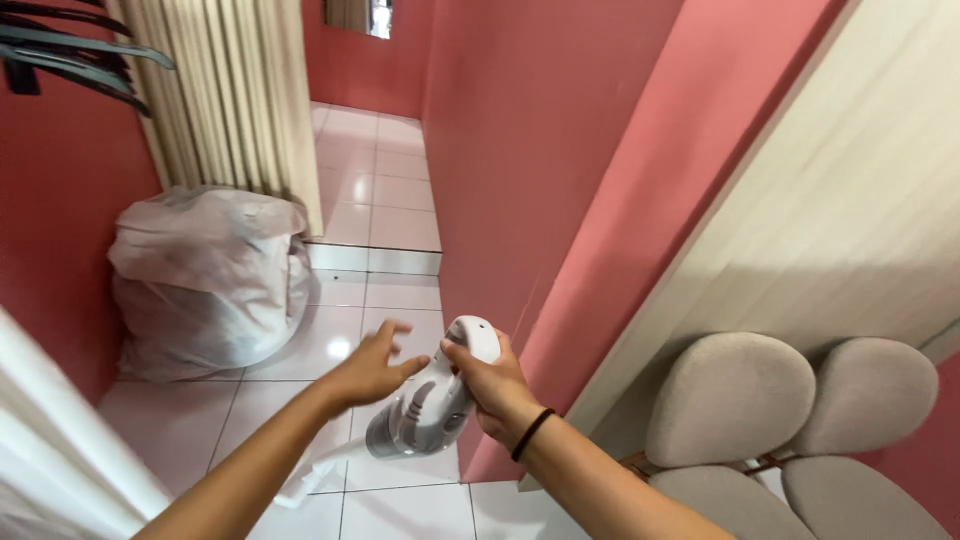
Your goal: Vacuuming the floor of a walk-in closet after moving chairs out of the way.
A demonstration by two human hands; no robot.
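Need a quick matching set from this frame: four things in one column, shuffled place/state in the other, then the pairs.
Things:
1. vacuum
2. bag
3. chairs
4. left hand

Places/states:
A. lower right, side by side against the wall
B. gripped by the right hand
C. open, fingers spread, at the vacuum's body
D. on the floor by the curtain, left

Pairs: 1-B, 2-D, 3-A, 4-C

Bag (205, 280) on floor far left, w/ curtain (225, 95) behind; chairs (790, 430) right by wall.
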